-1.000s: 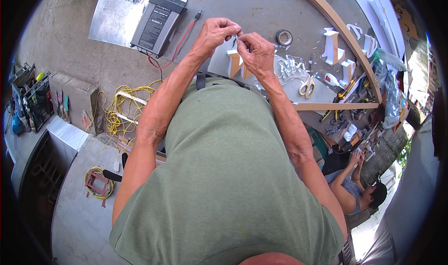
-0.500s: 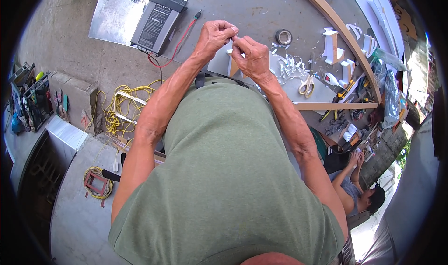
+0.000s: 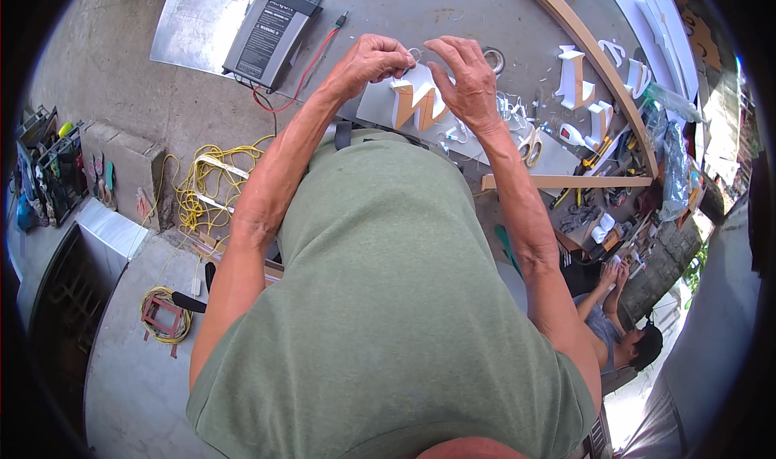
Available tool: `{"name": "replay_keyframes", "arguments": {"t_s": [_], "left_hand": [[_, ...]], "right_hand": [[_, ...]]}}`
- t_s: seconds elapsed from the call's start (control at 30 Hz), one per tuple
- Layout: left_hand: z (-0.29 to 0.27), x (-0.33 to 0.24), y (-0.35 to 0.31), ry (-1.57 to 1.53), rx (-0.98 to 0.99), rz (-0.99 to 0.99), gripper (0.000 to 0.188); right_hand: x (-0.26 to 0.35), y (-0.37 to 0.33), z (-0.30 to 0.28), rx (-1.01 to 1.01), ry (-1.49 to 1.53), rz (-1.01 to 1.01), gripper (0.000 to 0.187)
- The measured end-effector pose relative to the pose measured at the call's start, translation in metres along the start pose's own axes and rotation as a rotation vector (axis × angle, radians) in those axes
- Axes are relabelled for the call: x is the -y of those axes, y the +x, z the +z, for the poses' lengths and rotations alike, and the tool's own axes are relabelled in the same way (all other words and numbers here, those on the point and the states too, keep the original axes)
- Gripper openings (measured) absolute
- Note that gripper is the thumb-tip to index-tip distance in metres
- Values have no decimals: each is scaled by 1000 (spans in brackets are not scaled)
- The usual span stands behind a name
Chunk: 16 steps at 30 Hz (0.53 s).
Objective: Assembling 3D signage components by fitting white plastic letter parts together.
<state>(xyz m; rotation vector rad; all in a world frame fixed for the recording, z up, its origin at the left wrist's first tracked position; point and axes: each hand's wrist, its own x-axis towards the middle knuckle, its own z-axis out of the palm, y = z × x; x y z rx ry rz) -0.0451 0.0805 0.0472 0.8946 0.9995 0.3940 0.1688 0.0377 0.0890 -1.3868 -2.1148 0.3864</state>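
Observation:
My left hand is closed in a pinch on a thin white wire, which curls out past its fingertips. Just to the right, my right hand has its thumb and fingers apart, with nothing visible between them. Below and between the hands, a white and brown letter-shaped piece stands on a pale sheet at the near edge of the table. Beside my right wrist lies a tangle of white wires, partly hidden by that hand. A roll of tape sits behind my right fingers.
A grey power supply with a red lead is at the table's left. Scissors, another letter-shaped piece and a curved brown strip lie right. Yellow cord covers floor at left. Another person works at lower right.
My right hand has moved right, away from my left, and its fingers have spread. The letter-shaped piece between them now shows more fully. My left hand keeps its pinch.

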Motion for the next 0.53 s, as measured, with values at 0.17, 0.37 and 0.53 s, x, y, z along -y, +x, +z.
{"name": "replay_keyframes", "arguments": {"t_s": [0.17, 0.37, 0.53], "left_hand": [[1, -2, 4, -45, 125, -56, 18], [0, 2, 7, 27, 172, -34, 17], [-3, 10, 11, 255, 167, 138, 33]], "right_hand": [[-12, 2, 6, 142, -69, -192, 31], [-19, -4, 5, 222, -90, -295, 32], [-28, -6, 7, 323, -98, -245, 30]]}}
